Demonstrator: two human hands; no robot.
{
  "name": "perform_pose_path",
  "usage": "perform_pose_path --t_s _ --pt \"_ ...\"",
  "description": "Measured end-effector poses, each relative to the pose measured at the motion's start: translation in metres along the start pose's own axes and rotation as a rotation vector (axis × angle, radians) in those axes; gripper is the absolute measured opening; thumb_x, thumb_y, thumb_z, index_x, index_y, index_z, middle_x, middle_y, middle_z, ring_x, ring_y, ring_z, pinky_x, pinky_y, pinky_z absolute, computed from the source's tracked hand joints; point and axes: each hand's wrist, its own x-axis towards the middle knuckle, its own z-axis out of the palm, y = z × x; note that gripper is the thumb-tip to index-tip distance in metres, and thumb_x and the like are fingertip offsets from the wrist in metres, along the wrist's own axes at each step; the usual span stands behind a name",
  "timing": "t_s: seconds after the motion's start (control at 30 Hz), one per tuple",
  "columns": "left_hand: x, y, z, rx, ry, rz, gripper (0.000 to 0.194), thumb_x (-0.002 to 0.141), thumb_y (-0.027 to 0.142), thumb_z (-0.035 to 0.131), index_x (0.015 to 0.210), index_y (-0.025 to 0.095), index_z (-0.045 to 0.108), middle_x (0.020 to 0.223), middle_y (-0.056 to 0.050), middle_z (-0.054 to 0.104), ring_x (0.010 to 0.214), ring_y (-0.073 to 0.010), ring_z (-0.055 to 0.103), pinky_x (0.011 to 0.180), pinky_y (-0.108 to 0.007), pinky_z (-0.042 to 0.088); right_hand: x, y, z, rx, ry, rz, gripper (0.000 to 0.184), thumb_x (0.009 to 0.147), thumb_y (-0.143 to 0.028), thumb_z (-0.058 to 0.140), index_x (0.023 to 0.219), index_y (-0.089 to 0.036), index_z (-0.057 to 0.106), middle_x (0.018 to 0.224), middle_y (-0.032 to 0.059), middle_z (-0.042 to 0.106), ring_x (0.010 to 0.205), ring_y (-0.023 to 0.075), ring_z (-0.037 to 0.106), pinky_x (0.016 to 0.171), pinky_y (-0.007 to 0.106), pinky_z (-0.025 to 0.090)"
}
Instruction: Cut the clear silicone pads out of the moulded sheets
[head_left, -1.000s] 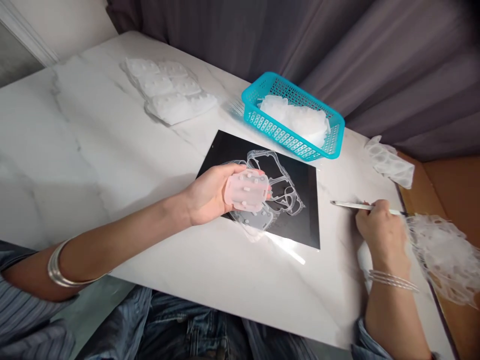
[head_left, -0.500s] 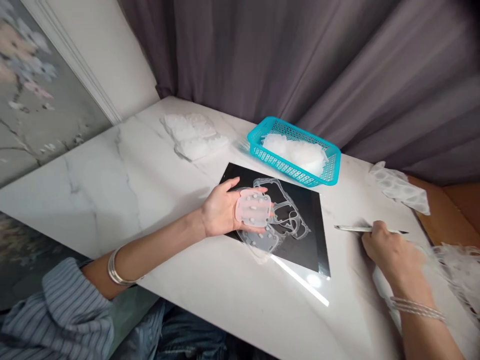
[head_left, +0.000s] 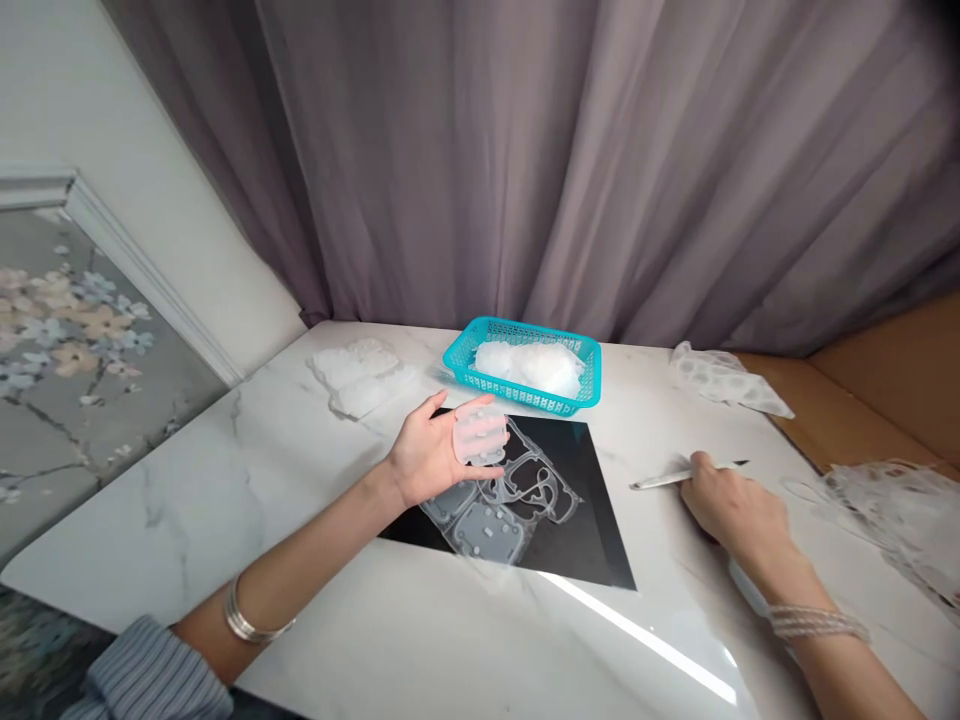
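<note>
My left hand (head_left: 429,452) is palm up above the left side of a black board (head_left: 577,540), fingers stretched out. A translucent, rounded flat piece with small raised studs (head_left: 480,436) lies across those fingers. Below it on the board are a similar studded piece (head_left: 489,530) and a tangle of clear cut-out frame strips (head_left: 551,490). To the right of the board, my right hand (head_left: 735,510) is closed round a slim white pen-like tool (head_left: 660,480) with a dark tip at one end; the tool is held low over the table.
A turquoise basket (head_left: 517,400) holding white translucent pieces stands behind the board. A clear bag (head_left: 360,375) lies at back left, another plastic bag (head_left: 727,380) at back right. Translucent scraps (head_left: 900,510) pile beside a cardboard box (head_left: 892,380) on the right. A curtain (head_left: 450,180) hangs behind the table.
The view has tilted upward, showing more curtain. More of the studded pieces on the board now shows beneath my left hand. Both hands keep hold of the same things.
</note>
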Motion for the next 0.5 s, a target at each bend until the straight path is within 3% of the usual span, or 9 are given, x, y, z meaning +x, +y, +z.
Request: perform_pose_path --t_s 0.17,0.3,0.4,0.5 --pt "0.034 0.018 0.026 0.104 0.048 0.119 0.04 0.092 0.037 0.045 0.126 0.018 0.055 0.123 -0.014 0.062 0.118 -0.0313 0.057 0.102 -0.068 0.037 -0.003 0.005 -0.006 0.07 0.03 0.035 0.028 0.093 -0.021 0.03 0.101 -0.019 0.057 0.077 0.0156 0.069 0.073 0.034 0.069 0.057 0.037 0.037" --pt "0.087 0.045 0.05 0.18 0.149 0.267 0.034 0.09 0.024 0.045 0.124 0.02 0.051 0.125 -0.014 0.06 0.115 -0.0292 0.059 0.096 -0.066 0.045 -0.01 0.003 -0.017 0.111 0.122 0.106 0.032 0.096 -0.028 0.028 0.108 -0.017 0.056 0.071 0.0131 0.069 0.071 0.0339 0.069 0.057 0.036 0.038" --pt "0.126 0.063 0.058 0.204 0.209 0.289 0.045 0.09 0.025 0.047 0.135 0.021 0.042 0.143 -0.018 0.046 0.127 -0.0328 0.051 0.092 -0.06 0.052 -0.017 -0.002 -0.025 0.098 0.169 0.11 0.039 0.1 -0.036 0.023 0.106 -0.016 0.056 0.069 0.013 0.068 0.066 0.0326 0.069 0.056 0.035 0.038" --pt "0.142 0.069 0.048 0.259 0.311 0.304 0.074 0.085 0.021 0.056 0.15 0.029 0.021 0.161 -0.014 0.017 0.143 -0.0347 0.031 0.091 -0.052 0.055 -0.022 -0.007 -0.029 0.084 0.183 0.089 0.042 0.101 -0.039 0.022 0.104 -0.016 0.056 0.067 0.0126 0.067 0.06 0.0289 0.067 0.054 0.032 0.037"
